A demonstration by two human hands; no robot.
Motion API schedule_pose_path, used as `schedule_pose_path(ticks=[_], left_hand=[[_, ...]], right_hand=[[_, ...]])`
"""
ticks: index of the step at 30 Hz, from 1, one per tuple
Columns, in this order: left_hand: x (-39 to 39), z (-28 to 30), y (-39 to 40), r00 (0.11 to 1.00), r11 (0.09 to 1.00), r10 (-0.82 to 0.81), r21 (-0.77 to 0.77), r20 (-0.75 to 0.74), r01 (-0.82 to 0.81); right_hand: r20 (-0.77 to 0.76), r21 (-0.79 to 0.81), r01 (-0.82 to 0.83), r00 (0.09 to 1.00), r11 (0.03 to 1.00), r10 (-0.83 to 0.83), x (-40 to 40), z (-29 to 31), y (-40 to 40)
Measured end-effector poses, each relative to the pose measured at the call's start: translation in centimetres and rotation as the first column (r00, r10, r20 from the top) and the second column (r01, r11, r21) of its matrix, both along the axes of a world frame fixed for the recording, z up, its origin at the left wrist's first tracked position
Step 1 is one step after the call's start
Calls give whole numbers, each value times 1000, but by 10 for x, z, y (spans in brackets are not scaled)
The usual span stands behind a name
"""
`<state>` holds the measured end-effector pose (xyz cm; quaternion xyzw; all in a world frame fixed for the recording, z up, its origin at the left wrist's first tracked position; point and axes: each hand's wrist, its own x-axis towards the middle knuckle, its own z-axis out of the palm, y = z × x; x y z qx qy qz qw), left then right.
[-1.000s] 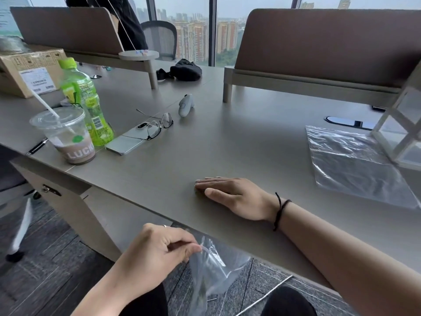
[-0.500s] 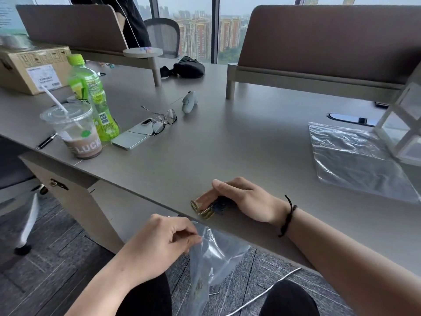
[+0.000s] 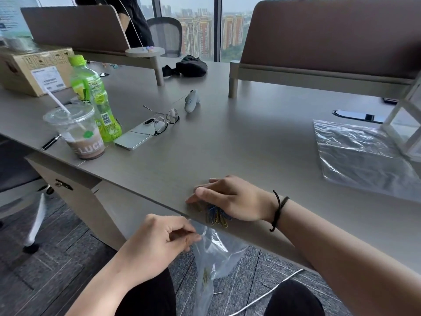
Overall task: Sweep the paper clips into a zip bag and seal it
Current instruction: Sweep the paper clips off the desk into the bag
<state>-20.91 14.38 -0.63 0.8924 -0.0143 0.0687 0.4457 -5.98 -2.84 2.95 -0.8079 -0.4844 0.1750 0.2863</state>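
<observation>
Blue and yellow paper clips (image 3: 217, 216) sit bunched at the tabletop's (image 3: 250, 142) near edge under the flat, open right hand (image 3: 230, 199) — the left hand (image 3: 159, 240) pinches the zip bag (image 3: 214, 254) open just below, a few clips seemingly inside, sealing still ahead.

right hand (image 3: 230, 199) hides most paper clips (image 3: 217, 216); count unclear.
</observation>
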Motion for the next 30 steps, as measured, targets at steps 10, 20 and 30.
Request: schedule_pose_path(ticks=[10, 20, 30], left_hand=[[4, 4, -6, 1000, 999, -23, 24, 1, 23], [4, 1, -13, 996, 997, -80, 4, 32, 80], [2, 1, -9, 999, 999, -42, -7, 17, 42]], right_hand=[[-297, 319, 72, 954, 945, 27, -9, 2, -37], [-687, 443, 300, 719, 845, 105, -16, -8, -43], [-645, 235, 187, 764, 954, 9, -42, -7, -35]])
